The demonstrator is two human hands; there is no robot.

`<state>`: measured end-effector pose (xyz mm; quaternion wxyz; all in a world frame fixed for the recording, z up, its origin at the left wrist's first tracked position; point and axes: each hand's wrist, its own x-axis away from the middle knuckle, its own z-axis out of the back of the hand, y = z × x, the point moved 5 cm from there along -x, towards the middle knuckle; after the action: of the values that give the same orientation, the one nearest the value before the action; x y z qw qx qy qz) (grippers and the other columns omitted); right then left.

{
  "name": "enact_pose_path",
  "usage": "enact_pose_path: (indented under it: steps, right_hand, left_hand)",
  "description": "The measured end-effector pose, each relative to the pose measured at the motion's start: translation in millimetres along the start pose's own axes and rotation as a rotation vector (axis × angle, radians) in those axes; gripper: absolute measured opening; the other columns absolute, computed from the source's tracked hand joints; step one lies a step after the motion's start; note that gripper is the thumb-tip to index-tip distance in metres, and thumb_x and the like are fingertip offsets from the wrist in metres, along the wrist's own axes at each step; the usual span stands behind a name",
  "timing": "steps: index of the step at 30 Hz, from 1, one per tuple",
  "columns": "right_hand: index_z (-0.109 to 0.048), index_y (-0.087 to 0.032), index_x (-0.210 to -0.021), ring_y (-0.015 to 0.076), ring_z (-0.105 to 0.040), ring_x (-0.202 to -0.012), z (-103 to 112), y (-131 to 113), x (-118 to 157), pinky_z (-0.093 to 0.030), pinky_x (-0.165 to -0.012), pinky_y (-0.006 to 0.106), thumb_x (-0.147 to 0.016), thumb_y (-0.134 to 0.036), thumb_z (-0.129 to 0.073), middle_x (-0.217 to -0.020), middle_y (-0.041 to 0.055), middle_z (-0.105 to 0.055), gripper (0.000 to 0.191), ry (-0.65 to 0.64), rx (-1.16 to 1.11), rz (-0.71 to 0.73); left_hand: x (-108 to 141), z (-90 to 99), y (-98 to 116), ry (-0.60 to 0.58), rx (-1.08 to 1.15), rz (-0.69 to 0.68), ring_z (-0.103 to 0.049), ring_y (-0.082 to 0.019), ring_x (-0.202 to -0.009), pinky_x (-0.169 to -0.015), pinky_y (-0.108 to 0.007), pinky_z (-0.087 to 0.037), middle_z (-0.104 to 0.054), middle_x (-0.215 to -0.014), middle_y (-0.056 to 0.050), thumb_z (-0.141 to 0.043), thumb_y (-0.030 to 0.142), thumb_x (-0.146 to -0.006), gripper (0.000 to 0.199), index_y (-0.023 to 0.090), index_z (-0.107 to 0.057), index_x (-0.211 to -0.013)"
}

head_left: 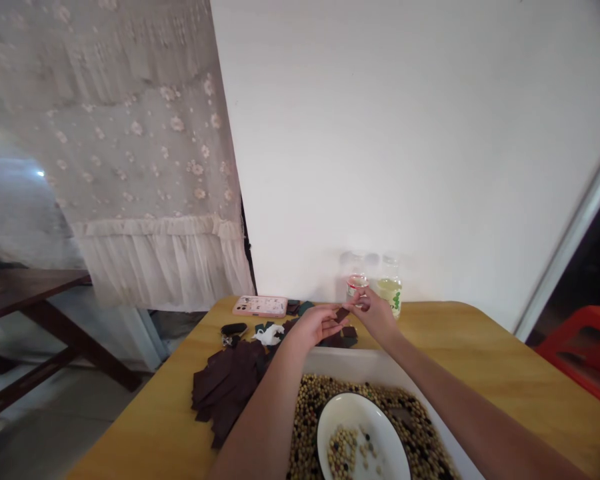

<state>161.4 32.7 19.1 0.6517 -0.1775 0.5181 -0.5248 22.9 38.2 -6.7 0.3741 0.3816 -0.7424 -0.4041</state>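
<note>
The small brown piece (341, 315) is located between the two hands, above the table (445, 327) and beyond the far wall of the white tray (350, 360). The right hand (373, 312) pinches its upper right edge between thumb and forefinger. The left hand (323, 324) is placed at its left side, fingers loosely curved; whether these fingers clamp the piece or only support it cannot be told.

The piece is dark brown, flat and thin, and is tilted in the grip. Similar brown sheets (230, 380) lie in an overlapping, fanned heap left of the tray.

Containers are as follows. The white tray holds a bed of mixed beans (310, 393) — pale and black. On this bed rests a white oval dish (390, 433) with a dark rim, containing a smaller quantity of mostly pale beans (344, 450). Near the wall stand a red-rimmed clear container (356, 283) and, at its right, a clear jar (391, 287) with green markings; their contents cannot be determined.
</note>
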Motion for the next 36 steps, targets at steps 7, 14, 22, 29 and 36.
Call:
enact_pose_path:
  steps: [7, 14, 22, 29, 36]
  right_hand:
    - [-0.045, -0.022, -0.07, 0.0149, -0.058, -0.053, 3.2, -2.3, 0.4, -0.043, -0.055, 0.027, -0.065, -0.035, -0.057, -0.066, -0.0013, -0.064, 0.019, 0.03, 0.015, -0.01]
    - [-0.044, -0.021, -0.07, 0.0143, -0.057, -0.054, 3.2, -4.1, 1.2, -0.042, -0.053, 0.025, -0.065, -0.036, -0.057, -0.065, -0.0015, -0.063, 0.02, 0.023, 0.029, 0.0]
    - [-0.044, -0.021, -0.069, 0.0132, -0.055, -0.052, 4.3, -5.2, 1.1, -0.042, -0.055, 0.026, -0.066, -0.035, -0.056, -0.067, -0.001, -0.064, 0.019, 0.036, 0.04, 0.027]
    - [-0.044, -0.022, -0.07, 0.0124, -0.053, -0.049, 3.8, -6.2, 1.2, -0.04, -0.051, 0.025, -0.068, -0.035, -0.055, -0.069, -0.0009, -0.065, 0.017, 0.012, 0.054, 0.029]
    - [-0.046, -0.022, -0.071, 0.0152, -0.057, -0.056, 4.6, -5.7, 0.8, -0.041, -0.053, 0.027, -0.066, -0.038, -0.057, -0.07, 0.0006, -0.065, 0.021, 0.017, 0.046, 0.01]
  left_hand:
    - [0.0, 0.5, -0.4, 0.014, 0.003, 0.003, -0.065, -0.015, -0.075, -0.071, -0.024, -0.05, -0.069, -0.081, -0.006, -0.049, 0.001, -0.063, 0.03, 0.012, -0.063, -0.087]
    - [3.6, -2.7, 2.3, 0.021, -0.02, -0.01, -0.065, -0.015, -0.074, -0.072, -0.022, -0.049, -0.069, -0.08, -0.006, -0.05, 0.002, -0.063, 0.029, 0.012, -0.064, -0.086]
    - [1.6, -1.2, 1.9, 0.018, -0.036, 0.001, -0.065, -0.015, -0.076, -0.068, -0.021, -0.05, -0.068, -0.084, -0.007, -0.048, 0.002, -0.064, 0.033, 0.011, -0.063, -0.092]
    - [1.1, -0.2, 0.9, 0.032, -0.033, 0.011, -0.065, -0.015, -0.074, -0.067, -0.021, -0.05, -0.069, -0.081, -0.007, -0.049, 0.003, -0.065, 0.031, 0.012, -0.061, -0.092]
    - [2.4, -0.6, 1.0, 0.028, -0.026, 0.011, -0.065, -0.016, -0.076, -0.071, -0.022, -0.049, -0.069, -0.081, -0.007, -0.048, 0.003, -0.065, 0.03, 0.012, -0.062, -0.09]
